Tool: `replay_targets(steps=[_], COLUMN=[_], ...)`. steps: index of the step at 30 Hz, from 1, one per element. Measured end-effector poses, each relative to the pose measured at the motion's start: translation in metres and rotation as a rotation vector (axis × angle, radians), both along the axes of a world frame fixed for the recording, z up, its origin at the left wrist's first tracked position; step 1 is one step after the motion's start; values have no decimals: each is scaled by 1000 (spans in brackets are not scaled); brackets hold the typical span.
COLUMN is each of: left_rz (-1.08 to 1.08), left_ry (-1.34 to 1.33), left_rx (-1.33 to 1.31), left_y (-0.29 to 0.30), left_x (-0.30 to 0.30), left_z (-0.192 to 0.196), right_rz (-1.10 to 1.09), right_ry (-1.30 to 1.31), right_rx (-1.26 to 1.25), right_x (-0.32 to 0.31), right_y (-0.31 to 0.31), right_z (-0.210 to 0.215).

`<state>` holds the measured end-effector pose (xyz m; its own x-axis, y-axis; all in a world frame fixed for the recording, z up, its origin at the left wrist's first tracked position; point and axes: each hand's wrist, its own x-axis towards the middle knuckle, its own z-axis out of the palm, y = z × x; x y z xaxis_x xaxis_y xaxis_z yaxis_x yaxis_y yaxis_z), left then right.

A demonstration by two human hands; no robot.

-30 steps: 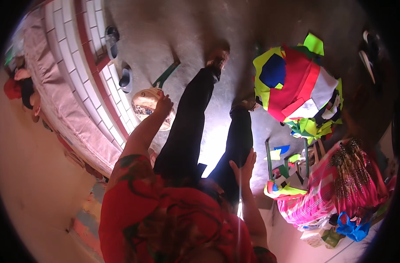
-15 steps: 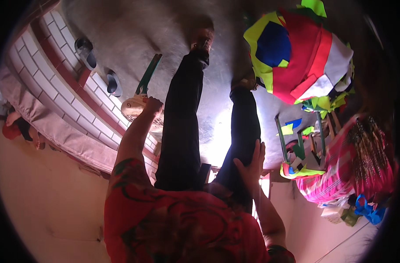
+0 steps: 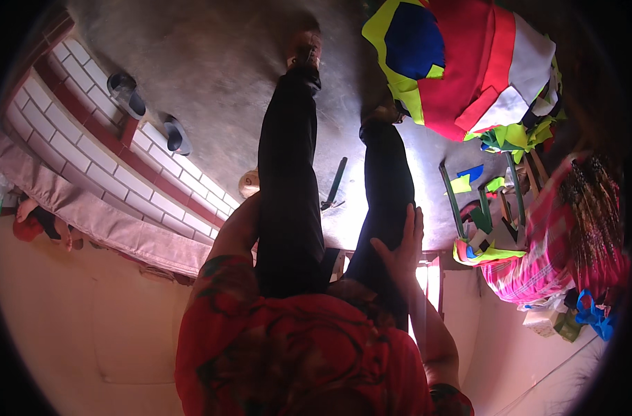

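My right hand (image 3: 402, 255) lies against the side of my right trouser leg (image 3: 389, 166), with its fingers stretched out and nothing in them. My left arm (image 3: 236, 232) reaches behind my left trouser leg (image 3: 287, 180), which hides the hand. Beside that leg peeks the edge of a beige, round-topped thing (image 3: 249, 184), like a low stool. A dark green bar (image 3: 335, 182), seemingly one of its legs, shows between my own legs. Whether my left hand grips it is hidden.
A large heap of coloured cloth pieces (image 3: 461, 62) lies at the far right. Nearer are green stool legs (image 3: 452, 201), cloth scraps (image 3: 461, 184) and pink checked fabric (image 3: 538, 263). Two dark slippers (image 3: 125, 93) are by the white brick-patterned ledge (image 3: 87, 149) at left.
My left hand has gone from beside the left leg to behind it. The stool-like thing has moved rightward, its green bar now between my legs. The right hand stays on the right leg.
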<state>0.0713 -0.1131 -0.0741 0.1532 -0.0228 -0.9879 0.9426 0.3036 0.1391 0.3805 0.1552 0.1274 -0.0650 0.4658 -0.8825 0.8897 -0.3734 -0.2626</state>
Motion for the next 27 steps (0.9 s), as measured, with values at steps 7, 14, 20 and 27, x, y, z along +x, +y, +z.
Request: replay_targets(steps=[7,14,20,27], left_rz=[204,240,261,250], left_ry=[17,2,21,37], left_rx=[37,39,32,6], left_y=[47,84,100,104], left_x=[38,42,40,33], left_z=[-23,-29,-29,-41], right_rz=[45,37,1,-59], right_ry=[11,14,18,-21], right_rx=[-32,35,41,18], right_x=[12,16,17,20], right_y=[10,21,33,37], right_z=[-6,-8,-15,-18])
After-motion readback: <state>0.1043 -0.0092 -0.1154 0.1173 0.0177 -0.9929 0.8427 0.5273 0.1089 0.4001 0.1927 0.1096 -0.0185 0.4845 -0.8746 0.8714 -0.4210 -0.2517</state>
